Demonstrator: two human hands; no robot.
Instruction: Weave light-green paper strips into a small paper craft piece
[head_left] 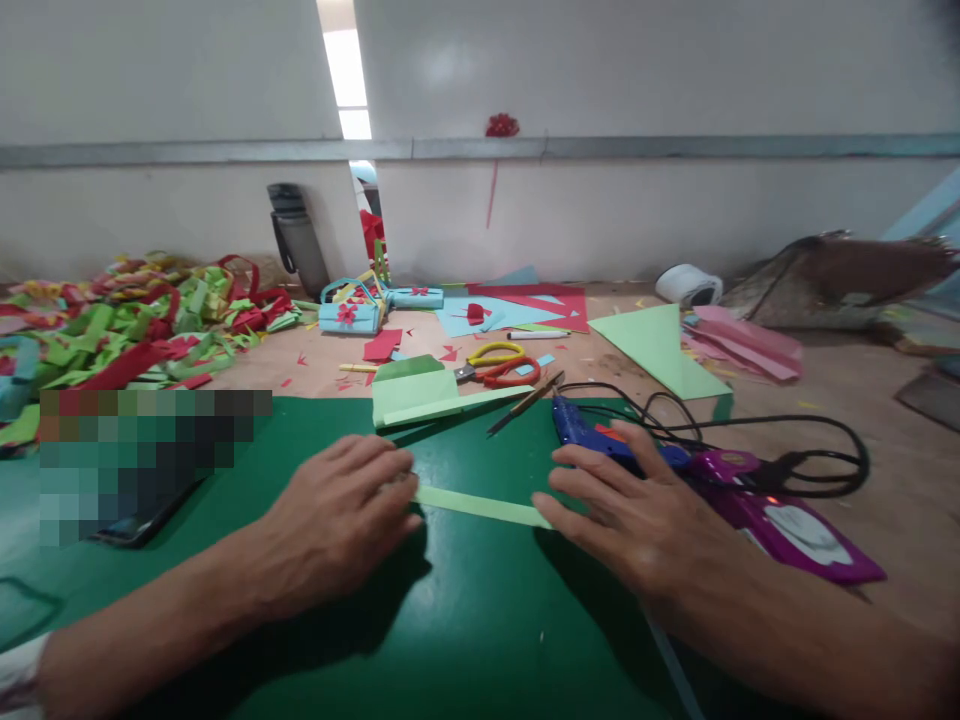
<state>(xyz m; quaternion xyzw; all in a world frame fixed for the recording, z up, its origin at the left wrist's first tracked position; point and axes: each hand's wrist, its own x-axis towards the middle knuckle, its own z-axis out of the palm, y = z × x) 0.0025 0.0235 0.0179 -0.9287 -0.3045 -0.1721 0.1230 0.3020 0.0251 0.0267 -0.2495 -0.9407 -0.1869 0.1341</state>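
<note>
Left hand (341, 515) pinches the pale green strip (480, 506) above the green mat (487, 640); right hand (641, 520), fingers spread, touches its other end, and a stray nudge could knock the blue glue gun (574, 427) into it!

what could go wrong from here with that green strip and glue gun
The blue glue gun lies right by the right hand; if hot, it might burn it. The thin green paper strip, stretching from the left hand toward the right, could crease or tear. The looped black cable might snag.
</note>
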